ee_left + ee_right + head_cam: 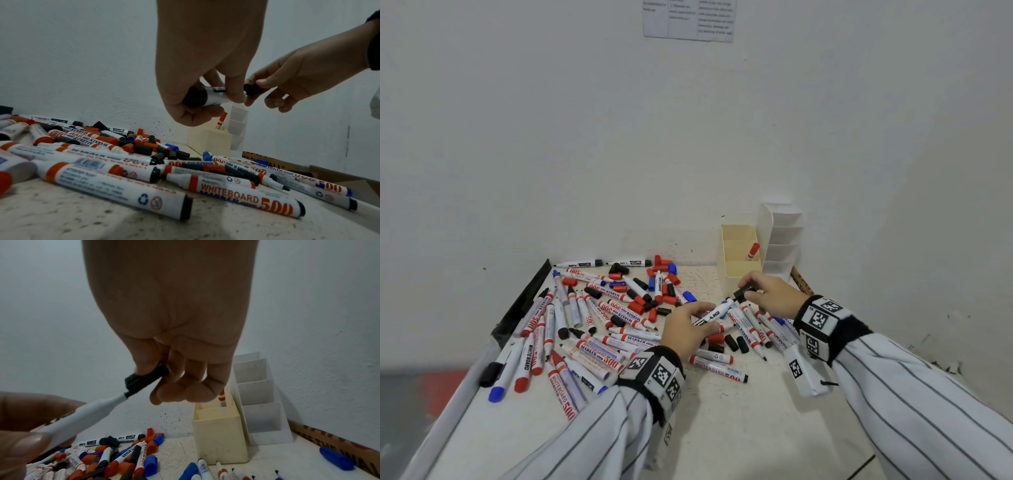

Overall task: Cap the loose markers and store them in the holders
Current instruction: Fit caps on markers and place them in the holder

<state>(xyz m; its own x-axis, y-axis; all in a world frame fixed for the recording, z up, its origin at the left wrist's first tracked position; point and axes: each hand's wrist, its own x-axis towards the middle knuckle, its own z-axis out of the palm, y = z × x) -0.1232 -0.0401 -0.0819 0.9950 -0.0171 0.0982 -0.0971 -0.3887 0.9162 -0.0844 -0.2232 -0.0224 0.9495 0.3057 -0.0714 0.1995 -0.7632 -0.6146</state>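
My left hand grips the barrel of a white marker with black print, held above the table. My right hand pinches a black cap at the marker's tip end. In the right wrist view the black cap sits over the tip of the marker. In the left wrist view the marker lies between thumb and fingers, and the black cap meets it. The cream holder stands behind with one red-capped marker in it. The white tiered holder has nothing in its visible compartments.
Several loose markers and red, black and blue caps lie spread across the speckled table. A cardboard piece lies right of the holders. The white wall runs just behind; the table's dark left edge drops off.
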